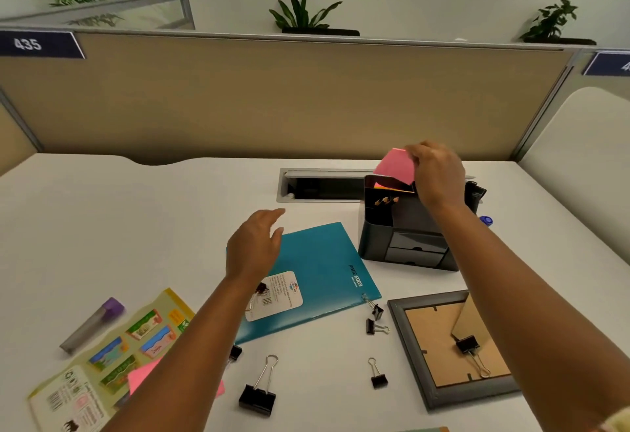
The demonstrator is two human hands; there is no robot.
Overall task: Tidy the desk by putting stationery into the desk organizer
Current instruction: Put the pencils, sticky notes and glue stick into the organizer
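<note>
My right hand (pixel 438 174) pinches a pink sticky-note pad (pixel 395 165) and holds it tilted over the back compartment of the dark grey desk organizer (pixel 405 227). Pencils (pixel 387 200) stand in the organizer's front left slot. My left hand (pixel 255 244) hovers with relaxed, spread fingers over the far left corner of a teal notebook (pixel 320 271) and holds nothing. Several black binder clips lie on the desk, among them a large one (pixel 259 394) and a small one (pixel 378 377). Another pink note pad (pixel 143 377) shows under my left forearm.
A grey picture frame (pixel 426 384) lies face down at the right with a binder clip (pixel 468 346) on it. A grey tube with a purple cap (pixel 92 326) and a printed green card (pixel 112 360) lie at the left. A cable slot (pixel 320 186) opens behind the organizer. A partition wall (pixel 272 97) bounds the desk's far edge.
</note>
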